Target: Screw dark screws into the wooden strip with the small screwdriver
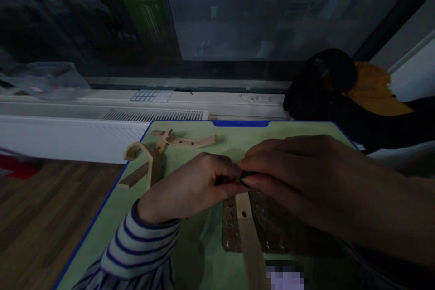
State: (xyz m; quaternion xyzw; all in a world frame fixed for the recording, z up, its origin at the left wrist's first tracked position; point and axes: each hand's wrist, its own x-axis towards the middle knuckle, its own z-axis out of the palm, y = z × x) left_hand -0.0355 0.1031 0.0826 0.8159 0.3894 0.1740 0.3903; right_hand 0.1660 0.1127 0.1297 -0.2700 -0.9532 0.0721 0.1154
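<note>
The view is dim and murky, with small bright glints and faint reflections in the dark window, soft shadows on the green tabletop, a pixelated patch near the bottom edge, and perhaps slight blur around the fingertips.

At lower left of the frame, the person is wearing a long sleeve showing pale cloth with dark blue stripes and ending in a narrow dark band at the wrist.
</note>
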